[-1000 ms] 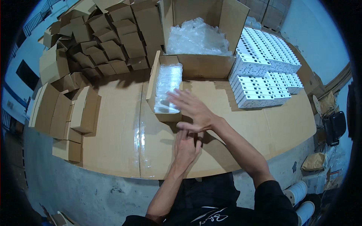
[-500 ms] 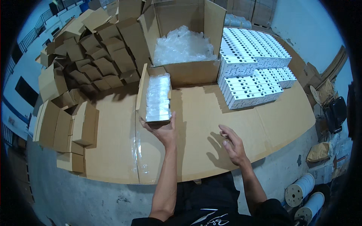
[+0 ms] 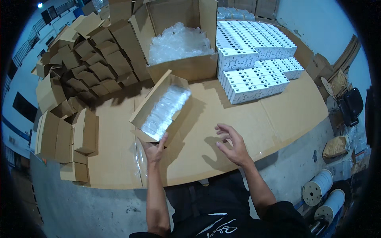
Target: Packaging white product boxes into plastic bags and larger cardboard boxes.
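Observation:
My left hand (image 3: 155, 150) grips the near end of an open narrow cardboard box (image 3: 154, 95), its thumb on the near right corner. A row of items in clear plastic wrap (image 3: 166, 113) fills the box, which is turned with its far end toward the right. What the wrapped items are, I cannot make out. My right hand (image 3: 233, 144) hovers over the cardboard-covered table (image 3: 254, 131) to the right of the box, fingers curved and apart, holding nothing.
Behind the box stands a large open carton (image 3: 182, 69) heaped with clear plastic bags (image 3: 180, 43). White printed boxes (image 3: 258, 85) are stacked at the far right. Empty brown boxes (image 3: 99, 67) pile up at the far left, with closed ones (image 3: 85, 131) nearer. Cable spools (image 3: 317, 187) rest on the floor.
The narrow box has swung from nearly straight to a slant, its near end moving left with my left hand. My right hand has shifted slightly left, still holding nothing.

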Tool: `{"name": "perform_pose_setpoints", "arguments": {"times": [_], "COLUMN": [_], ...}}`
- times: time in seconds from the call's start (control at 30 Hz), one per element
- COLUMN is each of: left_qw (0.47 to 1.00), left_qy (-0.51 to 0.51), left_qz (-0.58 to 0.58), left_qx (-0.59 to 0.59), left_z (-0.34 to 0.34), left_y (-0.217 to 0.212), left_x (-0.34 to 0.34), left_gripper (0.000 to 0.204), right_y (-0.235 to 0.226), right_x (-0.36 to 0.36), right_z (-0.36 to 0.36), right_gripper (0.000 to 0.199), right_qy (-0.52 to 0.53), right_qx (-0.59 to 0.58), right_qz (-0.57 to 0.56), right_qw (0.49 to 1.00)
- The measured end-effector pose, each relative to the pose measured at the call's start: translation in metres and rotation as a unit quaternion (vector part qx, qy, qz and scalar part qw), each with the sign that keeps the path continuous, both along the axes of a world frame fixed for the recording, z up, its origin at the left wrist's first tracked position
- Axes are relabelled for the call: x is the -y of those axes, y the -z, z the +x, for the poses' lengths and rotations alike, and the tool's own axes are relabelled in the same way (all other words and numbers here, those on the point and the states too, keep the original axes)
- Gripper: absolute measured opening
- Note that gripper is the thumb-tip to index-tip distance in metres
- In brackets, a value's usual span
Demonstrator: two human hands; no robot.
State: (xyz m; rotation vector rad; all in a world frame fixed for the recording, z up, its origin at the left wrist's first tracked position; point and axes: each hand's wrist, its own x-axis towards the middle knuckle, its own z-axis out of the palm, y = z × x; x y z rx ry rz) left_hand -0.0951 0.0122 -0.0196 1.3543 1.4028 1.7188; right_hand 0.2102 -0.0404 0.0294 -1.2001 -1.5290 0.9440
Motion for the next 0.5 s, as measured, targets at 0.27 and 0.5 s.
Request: {"name": "perform_pose_setpoints", "arguments": {"times": [0.27, 0.5], "left_qw": [0.954, 0.929], "left_qy": [0.211, 0.267], "left_qz": [-0.205, -0.255], "left_qx": [0.052, 0.029], "left_z": [-0.036, -0.002], "left_y": [0.027, -0.001], "left_x": [0.032, 0.037], "left_gripper": [0.109, 0.087], "right_y": [0.005, 0.004], "right_x": [-0.01, -0.003], "right_z": [-0.003, 0.011], "right_gripper": [0.078, 0.029], "right_qy": [-0.004, 0.071], "right_qx": [-0.104, -0.129], "right_qz": [0.042, 0.097], "right_qw": [0.994, 0.984]}}
